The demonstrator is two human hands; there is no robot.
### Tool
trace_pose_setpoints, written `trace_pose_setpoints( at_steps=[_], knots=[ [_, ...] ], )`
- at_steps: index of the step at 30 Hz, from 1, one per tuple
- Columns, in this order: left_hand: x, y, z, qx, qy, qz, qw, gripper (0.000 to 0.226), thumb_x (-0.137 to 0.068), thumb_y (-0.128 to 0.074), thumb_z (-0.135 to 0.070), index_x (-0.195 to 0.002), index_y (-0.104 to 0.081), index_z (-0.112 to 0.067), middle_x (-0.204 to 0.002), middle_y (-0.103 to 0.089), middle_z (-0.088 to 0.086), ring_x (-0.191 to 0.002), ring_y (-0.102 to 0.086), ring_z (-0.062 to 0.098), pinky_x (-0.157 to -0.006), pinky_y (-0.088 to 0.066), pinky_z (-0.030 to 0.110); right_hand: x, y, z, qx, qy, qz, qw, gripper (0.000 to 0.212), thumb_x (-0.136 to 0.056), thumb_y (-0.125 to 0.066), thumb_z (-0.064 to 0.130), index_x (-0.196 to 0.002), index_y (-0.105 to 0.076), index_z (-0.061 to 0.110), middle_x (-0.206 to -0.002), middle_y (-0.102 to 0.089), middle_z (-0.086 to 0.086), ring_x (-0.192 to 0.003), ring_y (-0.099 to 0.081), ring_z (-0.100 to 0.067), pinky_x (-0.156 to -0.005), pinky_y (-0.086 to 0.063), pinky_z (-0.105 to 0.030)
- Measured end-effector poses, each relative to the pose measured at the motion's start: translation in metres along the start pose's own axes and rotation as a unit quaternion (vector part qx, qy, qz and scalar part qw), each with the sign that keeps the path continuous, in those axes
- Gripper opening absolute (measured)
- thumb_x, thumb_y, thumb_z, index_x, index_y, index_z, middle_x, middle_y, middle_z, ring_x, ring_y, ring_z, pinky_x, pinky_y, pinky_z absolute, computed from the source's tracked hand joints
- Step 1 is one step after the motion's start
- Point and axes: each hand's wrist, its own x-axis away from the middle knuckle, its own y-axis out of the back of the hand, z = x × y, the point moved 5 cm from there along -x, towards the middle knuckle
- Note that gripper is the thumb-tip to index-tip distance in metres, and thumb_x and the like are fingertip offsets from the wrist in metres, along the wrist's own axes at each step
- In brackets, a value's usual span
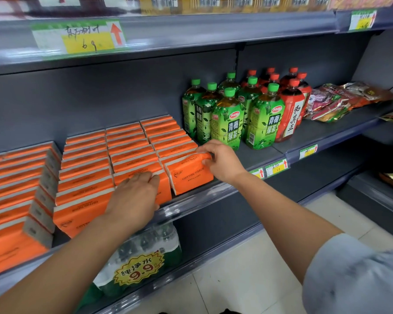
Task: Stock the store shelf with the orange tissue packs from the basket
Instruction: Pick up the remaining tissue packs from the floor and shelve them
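Note:
Rows of orange tissue packs [86, 164] stand on edge along the grey middle shelf [266, 155]. At the front of the rightmost row stands one orange pack [188, 175] printed "COTTON TISSUE". My right hand [222, 162] pinches its upper right corner with thumb and fingers. My left hand [136, 196] lies over the front pack [163, 191] of the neighbouring row, fingers curled over its top edge. The basket is out of view.
Green tea bottles [227, 121] and red-capped bottles [290, 114] stand just right of the tissue rows. Snack bags [340, 100] lie further right. A shrink-wrapped pack of water bottles [141, 261] sits on the shelf below. Price tags [277, 168] line the shelf edge.

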Motion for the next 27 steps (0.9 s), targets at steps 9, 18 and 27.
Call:
trace_pose_setpoints(
  at_steps=[9, 18, 27],
  knots=[
    [-0.001, 0.000, 0.000, -0.003, 0.000, -0.001, 1.000, 0.067, -0.092, -0.057, -0.035, -0.147, -0.026, -0.013, -0.152, -0.029, 0.007, -0.139, -0.030, 0.023, -0.113, -0.027, 0.036, 0.003, -0.018, -0.006, 0.048, 0.008, 0.013, 0.999, 0.034, -0.087, -0.060, -0.003, -0.118, -0.066, 0.009, -0.117, -0.057, -0.004, -0.110, -0.054, -0.021, -0.095, -0.037, -0.019],
    [-0.002, -0.002, -0.002, -0.005, 0.000, -0.002, 1.000, 0.066, -0.093, -0.056, -0.033, -0.147, -0.025, -0.012, -0.152, -0.029, 0.007, -0.139, -0.030, 0.023, -0.113, -0.027, 0.036, 0.009, -0.019, -0.008, 0.080, 0.020, 0.004, 0.997, 0.035, -0.090, -0.061, 0.008, -0.124, -0.065, 0.014, -0.123, -0.047, -0.006, -0.111, -0.051, -0.021, -0.093, -0.038, -0.020],
    [0.001, 0.000, -0.004, -0.010, 0.004, -0.003, 1.000, 0.065, -0.093, -0.057, -0.033, -0.147, -0.027, -0.012, -0.151, -0.031, 0.007, -0.138, -0.031, 0.023, -0.112, -0.029, 0.036, 0.023, -0.021, -0.001, 0.133, -0.013, 0.038, 0.990, 0.062, -0.088, -0.062, 0.018, -0.144, -0.037, 0.019, -0.137, -0.035, -0.004, -0.120, -0.046, -0.027, -0.092, -0.049, -0.043]
  ],
)
